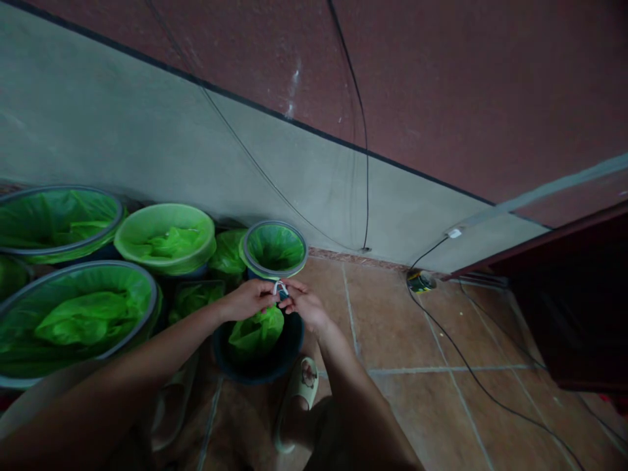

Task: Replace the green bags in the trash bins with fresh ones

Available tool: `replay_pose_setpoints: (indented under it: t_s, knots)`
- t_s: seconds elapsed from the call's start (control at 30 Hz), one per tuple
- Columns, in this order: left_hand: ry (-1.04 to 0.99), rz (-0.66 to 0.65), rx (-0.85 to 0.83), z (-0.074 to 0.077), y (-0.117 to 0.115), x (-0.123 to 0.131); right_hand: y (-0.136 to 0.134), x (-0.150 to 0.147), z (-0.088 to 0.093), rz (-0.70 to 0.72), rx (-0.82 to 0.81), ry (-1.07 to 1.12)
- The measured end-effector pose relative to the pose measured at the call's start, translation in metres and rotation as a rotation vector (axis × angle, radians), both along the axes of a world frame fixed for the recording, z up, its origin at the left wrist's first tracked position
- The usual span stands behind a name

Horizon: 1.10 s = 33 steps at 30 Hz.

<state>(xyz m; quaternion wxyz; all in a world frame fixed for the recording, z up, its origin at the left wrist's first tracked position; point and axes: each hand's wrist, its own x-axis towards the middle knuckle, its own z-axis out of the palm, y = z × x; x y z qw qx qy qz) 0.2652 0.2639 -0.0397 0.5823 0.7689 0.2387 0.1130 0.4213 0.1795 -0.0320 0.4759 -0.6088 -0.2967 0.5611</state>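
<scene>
My left hand (249,298) and my right hand (305,305) meet in front of me, fingers pinched on a small white looped strip (279,285); its exact kind is too small to make out. Below them stands a dark round bin (289,350) with a crumpled green plastic bag (258,332) inside. The bag's top lies just under my fingers, and I cannot tell whether they touch it. Just behind my hands is a grey-rimmed bin (275,272) lined with green plastic.
Several green-lined bins crowd the left, among them a large front one (110,265), a large rear one (63,250) and a pale-rimmed one (167,265). On the tiled floor (402,340) at right lie a black cable (471,371) and a dark can (420,281). A wall (314,190) runs behind.
</scene>
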Motion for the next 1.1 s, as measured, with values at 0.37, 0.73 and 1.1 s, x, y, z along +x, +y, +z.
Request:
replay_pose_setpoints:
  t_s: [0.37, 0.73, 1.1]
  knots:
    - [-0.023, 0.262, -0.23, -0.005, 0.003, 0.002, -0.001, 0.004, -0.001, 0.108, -0.075, -0.29]
    - [0.073, 0.305, -0.008, -0.004, 0.007, -0.002, -0.007, 0.009, -0.011, 0.323, -0.112, -0.315]
    - [-0.029, 0.341, 0.219, -0.01, -0.008, 0.002, 0.001, 0.003, -0.019, 0.188, -0.067, -0.437]
